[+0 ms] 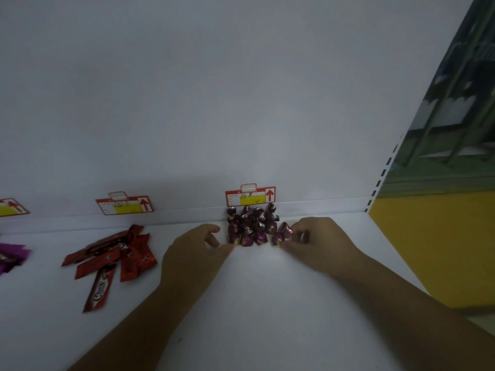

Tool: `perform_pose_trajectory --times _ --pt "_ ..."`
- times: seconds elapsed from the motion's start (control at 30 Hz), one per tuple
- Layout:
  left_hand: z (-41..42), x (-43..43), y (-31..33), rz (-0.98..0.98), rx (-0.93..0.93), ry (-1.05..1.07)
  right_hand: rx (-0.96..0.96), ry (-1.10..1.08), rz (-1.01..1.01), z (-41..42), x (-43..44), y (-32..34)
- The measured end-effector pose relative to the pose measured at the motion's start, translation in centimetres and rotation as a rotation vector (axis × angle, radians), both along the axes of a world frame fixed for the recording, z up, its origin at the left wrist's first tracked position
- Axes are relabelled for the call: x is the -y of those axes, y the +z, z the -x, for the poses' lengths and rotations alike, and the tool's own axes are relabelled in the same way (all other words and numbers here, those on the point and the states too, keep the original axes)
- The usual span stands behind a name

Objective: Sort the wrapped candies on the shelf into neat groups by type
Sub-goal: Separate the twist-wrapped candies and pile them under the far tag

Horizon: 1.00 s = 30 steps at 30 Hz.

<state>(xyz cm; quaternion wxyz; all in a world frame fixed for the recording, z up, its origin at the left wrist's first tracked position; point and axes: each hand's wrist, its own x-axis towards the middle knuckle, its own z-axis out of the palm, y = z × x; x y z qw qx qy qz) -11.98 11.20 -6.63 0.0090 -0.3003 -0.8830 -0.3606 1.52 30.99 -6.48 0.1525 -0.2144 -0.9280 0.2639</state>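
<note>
Candies (247, 228), purple foil, clustered on the shelf (267, 303) just below the price tag (250, 196).
Right hand (318, 242) pinches a single candy (280, 234) below-right of the tag. Left hand (195, 247) is curled below-left of it, grip cannot be told. Red bars (115, 253) lie well left.

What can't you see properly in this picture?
All in the head view:
Writing on the price tag: too small and blurred to read.
The purple wrappers: cut off by the left edge.
The dark candy pile: front candies hide the back ones, so no count.
The loose candy: partly covered by fingers of the right hand.
The left hand: unclear whether it touches the pile.
</note>
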Motion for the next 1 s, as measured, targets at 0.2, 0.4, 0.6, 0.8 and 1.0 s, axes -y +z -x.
perform_pose_trajectory --times 0.2,0.4,0.6,0.8,1.0 --pt "0.4 -0.5 -1.0 0.201 -0.123 -0.056 -0.001 -0.025 -0.044 0.8 0.7 -0.1" --pt "0.7 -0.6 -1.4 0.222 -0.106 -0.048 -0.01 -0.005 -0.044 1.0 0.7 -0.2" --pt "0.6 -0.4 -1.5 0.193 -0.101 -0.032 -0.05 -0.044 0.098 0.7 -0.2 -0.4" --pt "-0.1 -0.7 -1.4 0.28 -0.132 -0.014 -0.019 -0.032 -0.042 1.0 0.8 -0.4" --pt "-1.6 -2.8 -1.0 0.215 -0.094 0.001 -0.038 -0.011 -0.031 0.8 0.8 -0.4"
